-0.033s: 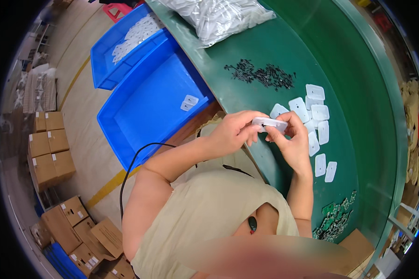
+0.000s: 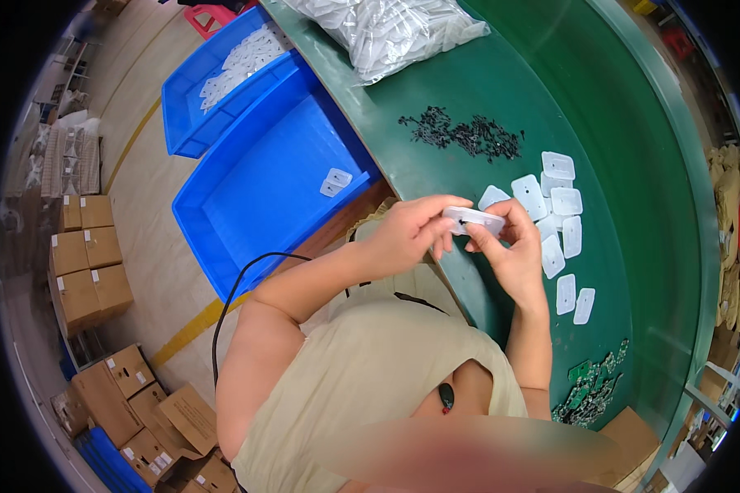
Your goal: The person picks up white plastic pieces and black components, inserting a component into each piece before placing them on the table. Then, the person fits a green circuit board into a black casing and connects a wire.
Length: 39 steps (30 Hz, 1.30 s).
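Observation:
A white plastic cover (image 2: 478, 217) with rounded corners is held between both hands above the table's near edge. My left hand (image 2: 415, 230) is closed on the left end of the cover, thumb and fingers pinching it. On the other end, my right hand (image 2: 508, 246) grips it, the thumb pressed to its near face. A small dark spot shows on the cover by that thumb; I cannot make out what it is. Several similar white covers (image 2: 566, 200) lie on the green table (image 2: 460, 74), just right of my right hand. Farther off is a pile of small black parts (image 2: 469, 135).
A blue bin (image 2: 255, 189) with two white pieces stands left of the table. Behind it, another blue bin (image 2: 181, 123) holds many white pieces. A clear bag of white parts (image 2: 395, 33) lies at the far end. Green circuit boards (image 2: 588, 390) are heaped at near right.

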Motion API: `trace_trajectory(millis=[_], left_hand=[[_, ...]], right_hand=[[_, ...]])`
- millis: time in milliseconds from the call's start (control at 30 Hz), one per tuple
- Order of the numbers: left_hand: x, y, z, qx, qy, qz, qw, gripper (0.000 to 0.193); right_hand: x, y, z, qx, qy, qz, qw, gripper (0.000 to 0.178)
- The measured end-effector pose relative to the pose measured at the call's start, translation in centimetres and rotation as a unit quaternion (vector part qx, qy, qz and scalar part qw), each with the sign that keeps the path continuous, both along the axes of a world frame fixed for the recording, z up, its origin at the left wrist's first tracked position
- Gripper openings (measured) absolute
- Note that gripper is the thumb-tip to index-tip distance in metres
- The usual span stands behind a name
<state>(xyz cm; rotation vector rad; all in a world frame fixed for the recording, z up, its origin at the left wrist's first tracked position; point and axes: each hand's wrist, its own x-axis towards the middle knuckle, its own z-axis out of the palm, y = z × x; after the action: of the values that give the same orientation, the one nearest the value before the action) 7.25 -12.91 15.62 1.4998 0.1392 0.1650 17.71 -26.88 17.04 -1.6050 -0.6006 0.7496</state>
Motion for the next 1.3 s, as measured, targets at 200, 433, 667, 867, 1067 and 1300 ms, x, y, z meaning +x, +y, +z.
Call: trace_trajectory(millis=[200,433,667,867,1067,1300], left_hand=[[-2.6,2.8,-1.5,-0.129,0.007,0.148,0.981,0.016],[-5.6,13.6,-13.8,-0.026,0.108,0.403,0.909,0.018],[-7.7,17.4,-28.7,0.073,0.313,0.445,0.836,0.012],[-7.7,19.7,-33.3,0.056,0.429,0.392,0.812,0.012],[-7.8,19.6,-32.2,0.166,0.486,0.345,0.786,0.011],[-4.2,18.3,-20.2,0.335,0.173,0.565,0.734,0.022]], right_hand=[[-1.0,2.1,-1.9,0.086,0.099,0.064,0.989,0.035],[1.1,1.0,-3.4,0.022,0.016,-0.085,0.996,0.018],[2.5,1.3,-5.8,-0.058,-0.208,-0.191,0.957,0.006],[3.4,3.7,-5.8,-0.088,-0.363,-0.177,0.911,0.009],[4.6,5.7,-6.7,-0.129,-0.476,-0.16,0.855,0.013],[5.3,6.4,-7.0,-0.144,-0.503,-0.115,0.845,0.015]])
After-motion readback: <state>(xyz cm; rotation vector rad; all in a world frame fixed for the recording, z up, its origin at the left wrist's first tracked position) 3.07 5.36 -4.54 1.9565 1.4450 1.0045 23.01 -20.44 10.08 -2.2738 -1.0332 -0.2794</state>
